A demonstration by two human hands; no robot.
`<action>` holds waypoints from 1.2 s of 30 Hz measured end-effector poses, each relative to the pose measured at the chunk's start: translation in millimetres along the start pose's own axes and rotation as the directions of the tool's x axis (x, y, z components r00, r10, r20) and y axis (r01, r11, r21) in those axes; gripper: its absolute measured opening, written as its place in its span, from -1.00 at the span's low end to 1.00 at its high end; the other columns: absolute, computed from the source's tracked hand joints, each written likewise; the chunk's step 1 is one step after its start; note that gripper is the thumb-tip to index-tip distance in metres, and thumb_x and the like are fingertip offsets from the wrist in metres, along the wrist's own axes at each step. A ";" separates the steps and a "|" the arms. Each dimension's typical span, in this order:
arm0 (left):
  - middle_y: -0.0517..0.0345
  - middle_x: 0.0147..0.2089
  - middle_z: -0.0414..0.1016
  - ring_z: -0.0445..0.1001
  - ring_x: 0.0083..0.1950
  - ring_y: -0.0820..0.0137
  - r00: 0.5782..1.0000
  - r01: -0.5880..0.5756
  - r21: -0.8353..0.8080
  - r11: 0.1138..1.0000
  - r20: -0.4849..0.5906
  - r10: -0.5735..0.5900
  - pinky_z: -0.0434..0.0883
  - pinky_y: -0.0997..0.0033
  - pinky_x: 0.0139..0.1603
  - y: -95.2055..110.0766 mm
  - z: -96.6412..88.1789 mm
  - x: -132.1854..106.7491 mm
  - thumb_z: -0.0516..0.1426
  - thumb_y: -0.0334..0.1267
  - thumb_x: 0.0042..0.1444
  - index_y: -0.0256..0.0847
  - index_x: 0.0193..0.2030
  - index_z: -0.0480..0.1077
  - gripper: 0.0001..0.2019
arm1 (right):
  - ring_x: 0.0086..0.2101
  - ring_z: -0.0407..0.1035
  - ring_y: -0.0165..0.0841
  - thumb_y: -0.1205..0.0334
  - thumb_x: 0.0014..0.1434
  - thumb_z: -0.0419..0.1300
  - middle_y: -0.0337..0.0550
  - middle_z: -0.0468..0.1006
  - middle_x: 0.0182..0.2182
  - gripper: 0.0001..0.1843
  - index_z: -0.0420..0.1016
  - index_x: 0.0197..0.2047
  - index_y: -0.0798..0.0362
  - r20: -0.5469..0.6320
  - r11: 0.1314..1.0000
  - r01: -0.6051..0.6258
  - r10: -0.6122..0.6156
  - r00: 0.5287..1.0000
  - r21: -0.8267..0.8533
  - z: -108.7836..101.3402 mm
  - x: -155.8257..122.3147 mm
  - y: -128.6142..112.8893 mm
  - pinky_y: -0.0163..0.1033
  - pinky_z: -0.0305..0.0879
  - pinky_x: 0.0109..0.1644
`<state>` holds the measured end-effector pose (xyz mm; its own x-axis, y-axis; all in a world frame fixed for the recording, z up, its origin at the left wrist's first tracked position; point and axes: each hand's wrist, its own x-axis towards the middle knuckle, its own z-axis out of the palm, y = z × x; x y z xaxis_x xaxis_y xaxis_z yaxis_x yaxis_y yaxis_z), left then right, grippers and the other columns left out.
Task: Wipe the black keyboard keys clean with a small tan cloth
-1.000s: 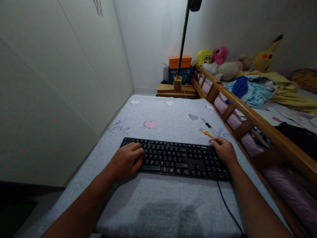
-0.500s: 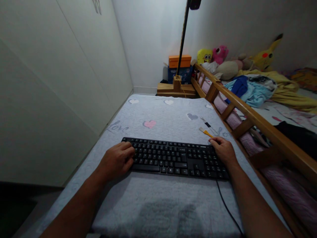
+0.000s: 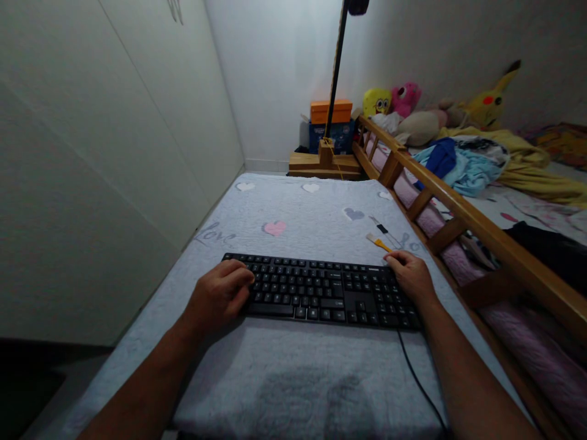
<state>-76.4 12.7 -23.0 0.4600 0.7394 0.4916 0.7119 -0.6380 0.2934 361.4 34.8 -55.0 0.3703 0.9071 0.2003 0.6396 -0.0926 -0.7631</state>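
Note:
A black keyboard [image 3: 321,290] lies across a grey quilted cover [image 3: 298,214] printed with hearts. My left hand [image 3: 219,294] grips the keyboard's left end, fingers curled over the keys. At the opposite end my right hand [image 3: 410,275] holds the top right corner, fingers bent around the edge. The keyboard's black cable [image 3: 419,385] runs from its right side toward me. Just beyond my right hand lie a small yellow-handled brush [image 3: 378,242] and a thin black tool [image 3: 383,228].
A white wall [image 3: 92,153] borders the cover on the left. A wooden bed rail [image 3: 458,211] runs along the right, with clothes and plush toys [image 3: 413,104] on the bed behind. At the far end stand a wooden base with a dark pole [image 3: 332,85] and stacked boxes [image 3: 330,122].
My left hand slid from over the keys out to the keyboard's left end. The keyboard shifted slightly; my right hand stayed at the right corner.

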 end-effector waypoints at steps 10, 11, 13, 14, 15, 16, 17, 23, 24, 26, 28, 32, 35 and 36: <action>0.06 -0.33 0.40 0.37 -0.27 0.29 0.969 -0.110 0.010 0.994 0.223 0.105 0.34 0.26 -0.24 23.3 10.8 -0.5 0.03 -0.45 0.11 -0.19 -0.41 0.35 -0.86 | -0.31 0.46 -0.18 -0.05 -0.05 0.18 -0.11 0.63 -0.41 -0.67 0.59 -0.43 0.03 -0.012 1.000 0.002 -0.002 1.000 0.003 0.0 -1.1 1.0 -0.13 0.32 -0.13; 0.06 -0.34 0.39 0.36 -0.27 0.29 0.967 -0.114 0.037 0.993 0.235 0.103 0.33 0.25 -0.24 22.4 10.0 -0.2 0.04 -0.44 0.11 -0.19 -0.42 0.34 -0.86 | -0.31 0.46 -0.18 -0.05 -0.04 0.18 -0.11 0.63 -0.41 -0.67 0.59 -0.43 0.03 -0.010 1.000 0.005 -0.005 1.000 0.005 0.1 -1.0 1.9 -0.13 0.32 -0.13; 0.07 -0.35 0.39 0.35 -0.29 0.29 0.965 -0.119 0.081 0.990 0.244 0.096 0.32 0.24 -0.25 20.7 8.4 0.5 0.03 -0.43 0.12 -0.18 -0.44 0.31 -0.86 | -0.31 0.46 -0.19 -0.04 -0.04 0.18 -0.12 0.64 -0.42 -0.68 0.59 -0.43 0.03 -0.008 1.000 0.008 -0.008 1.000 0.010 0.4 -0.6 3.2 -0.14 0.32 -0.13; 0.07 -0.35 0.39 0.35 -0.29 0.29 0.965 -0.118 0.098 0.988 0.244 0.091 0.32 0.24 -0.25 20.1 7.8 0.9 0.03 -0.43 0.12 -0.18 -0.45 0.30 -0.85 | -0.31 0.46 -0.19 -0.04 -0.04 0.18 -0.12 0.63 -0.41 -0.68 0.59 -0.43 0.03 -0.008 1.000 0.009 -0.009 1.000 0.011 0.6 -0.5 3.5 -0.14 0.32 -0.12; 0.07 -0.35 0.39 0.35 -0.29 0.29 0.966 -0.117 0.111 0.987 0.243 0.087 0.31 0.25 -0.25 19.6 7.4 1.2 0.03 -0.42 0.12 -0.18 -0.45 0.30 -0.85 | -0.31 0.46 -0.19 -0.03 -0.04 0.18 -0.11 0.63 -0.41 -0.68 0.59 -0.43 0.03 -0.011 1.000 0.010 -0.010 1.000 0.011 0.7 -0.3 3.6 -0.14 0.32 -0.11; 0.07 -0.35 0.39 0.35 -0.29 0.29 0.966 -0.116 0.122 0.986 0.243 0.084 0.31 0.25 -0.25 19.1 7.1 1.4 0.03 -0.42 0.12 -0.18 -0.45 0.30 -0.85 | -0.31 0.46 -0.19 -0.03 -0.04 0.18 -0.11 0.63 -0.41 -0.68 0.59 -0.43 0.04 -0.014 1.000 0.010 -0.010 1.000 0.010 0.7 -0.3 3.5 -0.14 0.32 -0.10; 0.07 -0.35 0.39 0.35 -0.29 0.29 0.967 -0.114 0.131 0.985 0.241 0.080 0.31 0.25 -0.25 18.7 6.8 1.4 0.04 -0.42 0.12 -0.17 -0.45 0.29 -0.85 | -0.31 0.46 -0.19 -0.04 -0.04 0.18 -0.11 0.63 -0.41 -0.68 0.59 -0.43 0.04 -0.015 1.000 0.009 -0.009 1.000 0.008 0.7 -0.3 3.3 -0.13 0.32 -0.10; 0.09 -0.38 0.38 0.34 -0.31 0.30 0.978 -0.086 0.187 0.979 0.201 0.047 0.28 0.28 -0.28 11.2 2.7 -0.7 0.04 -0.44 0.08 -0.16 -0.46 0.27 -0.86 | -0.29 0.46 -0.18 -0.04 -0.05 0.17 -0.10 0.62 -0.39 -0.67 0.59 -0.42 0.04 -0.012 1.000 0.009 -0.009 1.000 0.002 0.3 -0.8 2.0 -0.12 0.32 -0.09; 0.10 -0.38 0.37 0.34 -0.32 0.30 0.980 -0.079 0.197 0.977 0.196 0.040 0.28 0.28 -0.29 9.2 1.9 -1.1 0.04 -0.43 0.08 -0.16 -0.46 0.27 -0.86 | -0.29 0.46 -0.18 -0.04 -0.05 0.17 -0.10 0.62 -0.40 -0.66 0.59 -0.42 0.05 -0.012 1.000 0.008 -0.008 1.000 0.003 0.2 -1.0 1.7 -0.12 0.32 -0.09; 0.11 -0.39 0.37 0.34 -0.33 0.31 0.982 -0.066 0.211 0.975 0.188 0.026 0.27 0.29 -0.30 5.4 1.0 -1.9 0.04 -0.43 0.08 -0.16 -0.47 0.26 -0.86 | -0.29 0.46 -0.18 -0.05 -0.05 0.17 -0.09 0.63 -0.40 -0.66 0.59 -0.43 0.05 -0.015 1.000 0.005 -0.005 1.000 0.007 0.0 -1.1 1.4 -0.12 0.32 -0.10; 0.11 -0.39 0.37 0.34 -0.33 0.31 0.983 -0.053 0.219 0.974 0.184 0.012 0.27 0.30 -0.30 3.1 0.9 -2.2 0.05 -0.43 0.07 -0.16 -0.47 0.26 -0.86 | -0.30 0.46 -0.18 -0.05 -0.05 0.16 -0.10 0.63 -0.41 -0.66 0.58 -0.43 0.04 -0.019 1.000 0.004 -0.004 1.000 0.009 -0.1 -1.1 1.3 -0.13 0.32 -0.11; 0.11 -0.40 0.37 0.35 -0.32 0.31 0.986 -0.029 0.230 0.973 0.165 -0.009 0.26 0.31 -0.31 2.8 1.1 -1.4 0.04 -0.42 0.07 -0.16 -0.48 0.28 -0.86 | -0.30 0.46 -0.18 -0.05 -0.04 0.17 -0.10 0.63 -0.40 -0.67 0.58 -0.43 0.04 -0.008 1.000 0.007 -0.007 1.000 0.009 -0.4 -0.7 2.4 -0.13 0.32 -0.11; 0.12 -0.40 0.37 0.35 -0.33 0.31 0.989 0.006 0.228 0.974 0.142 -0.040 0.26 0.32 -0.32 2.8 0.4 -0.3 0.04 -0.41 0.08 -0.16 -0.47 0.30 -0.86 | -0.30 0.46 -0.19 -0.05 -0.04 0.18 -0.11 0.63 -0.40 -0.67 0.59 -0.42 0.03 -0.006 1.000 0.012 -0.012 1.000 0.016 -0.6 -0.5 3.0 -0.13 0.33 -0.10; 0.12 -0.40 0.37 0.35 -0.34 0.32 0.989 0.018 0.224 0.974 0.136 -0.049 0.26 0.33 -0.32 2.4 0.2 0.0 0.04 -0.41 0.08 -0.16 -0.46 0.31 -0.86 | -0.30 0.46 -0.19 -0.05 -0.04 0.18 -0.11 0.63 -0.40 -0.67 0.59 -0.42 0.03 -0.005 1.000 0.013 -0.013 1.000 0.018 -0.5 -0.5 3.0 -0.12 0.33 -0.09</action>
<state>-74.5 11.1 -22.4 0.4924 0.7923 0.3602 0.8207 -0.5605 0.1110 363.5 33.8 -57.1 0.3652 0.9063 0.2127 0.6322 -0.0738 -0.7713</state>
